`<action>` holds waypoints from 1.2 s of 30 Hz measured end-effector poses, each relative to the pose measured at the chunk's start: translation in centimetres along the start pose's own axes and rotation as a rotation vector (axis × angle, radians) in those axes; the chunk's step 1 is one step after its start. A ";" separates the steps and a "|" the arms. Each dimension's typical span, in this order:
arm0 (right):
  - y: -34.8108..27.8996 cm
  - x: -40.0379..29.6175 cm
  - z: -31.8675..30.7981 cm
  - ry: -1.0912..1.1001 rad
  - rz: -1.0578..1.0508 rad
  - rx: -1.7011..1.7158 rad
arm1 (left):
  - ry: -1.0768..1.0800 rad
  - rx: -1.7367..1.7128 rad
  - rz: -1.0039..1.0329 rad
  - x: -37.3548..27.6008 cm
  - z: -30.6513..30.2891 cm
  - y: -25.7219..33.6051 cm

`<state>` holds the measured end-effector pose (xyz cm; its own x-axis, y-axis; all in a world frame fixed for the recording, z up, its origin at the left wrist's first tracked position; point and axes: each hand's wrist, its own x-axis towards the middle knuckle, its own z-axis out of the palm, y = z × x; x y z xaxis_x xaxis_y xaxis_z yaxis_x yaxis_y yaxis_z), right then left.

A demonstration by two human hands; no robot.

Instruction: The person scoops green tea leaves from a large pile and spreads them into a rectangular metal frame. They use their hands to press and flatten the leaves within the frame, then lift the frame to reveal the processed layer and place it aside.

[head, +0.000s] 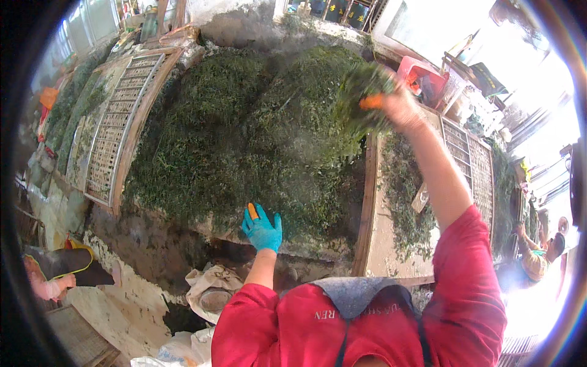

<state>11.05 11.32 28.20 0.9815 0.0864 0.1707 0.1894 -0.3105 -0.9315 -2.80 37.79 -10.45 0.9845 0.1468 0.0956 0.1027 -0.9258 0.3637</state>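
Observation:
Before me spreads a broad heap of dark green leafy plant material point(257, 147), probably tea leaves or a similar herb. My left hand point(263, 229), in a blue glove with an orange finger cover, rests over the heap's near edge, its fingers apart and holding nothing. Out over the far right of the heap is my right hand point(401, 108), bare except for an orange finger cover. A motion-blurred bunch of the green leaves point(362, 101) is in its grasp. The fingers around that bunch are partly hidden. Hazy dust or steam drifts above the heap.
A wooden frame with woven slats point(121, 124) leans at the left. On the right, a wooden board point(399, 257) carries scattered leaves. A red plastic basket point(419, 75) stands at the back right. Cloth sacks point(213, 289) lie near my left elbow. Other people are at both sides.

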 end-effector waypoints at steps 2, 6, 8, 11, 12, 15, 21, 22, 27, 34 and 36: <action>-4.2 0.2 -1.5 0.009 -0.140 -0.097 | 0.027 0.028 -0.003 0.0 0.5 -0.7; -4.6 0.0 -3.0 -0.162 -0.103 -0.066 | 0.043 0.011 0.007 0.1 1.1 -0.5; -0.1 0.7 -0.8 -0.256 -0.272 -0.458 | 0.029 0.018 -0.017 0.2 1.2 -0.8; 6.7 1.2 0.3 -0.410 0.038 -0.928 | 0.008 -0.191 -0.130 0.8 0.7 -0.5; 9.5 1.2 0.5 -0.473 0.078 -0.840 | 0.025 -0.230 -0.157 1.2 0.3 -0.4; 15.6 0.7 1.5 -0.695 0.353 -0.784 | 0.087 -0.332 -0.229 3.9 -0.4 -0.2; 34.0 0.7 1.8 -0.146 0.735 -0.646 | 0.008 -0.542 -0.390 10.4 0.8 2.0; 38.9 0.1 2.1 -0.120 0.688 -0.594 | 0.009 -0.669 -0.412 11.1 1.9 3.3; 37.7 0.2 7.8 -0.282 0.679 -0.387 | -0.268 -1.316 -0.751 11.8 0.8 9.6; 33.2 0.8 7.4 -0.277 0.491 -0.198 | -0.432 -1.468 -0.672 11.7 -3.5 13.8; 30.0 0.7 5.7 -0.268 0.425 -0.073 | -0.395 -1.503 -0.673 11.6 -5.1 15.4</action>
<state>17.26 7.41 -1.45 0.9325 0.1747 -0.3160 -0.2148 -0.4351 -0.8744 9.49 27.00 1.02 0.8222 0.0435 -0.5676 0.5006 0.4195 0.7573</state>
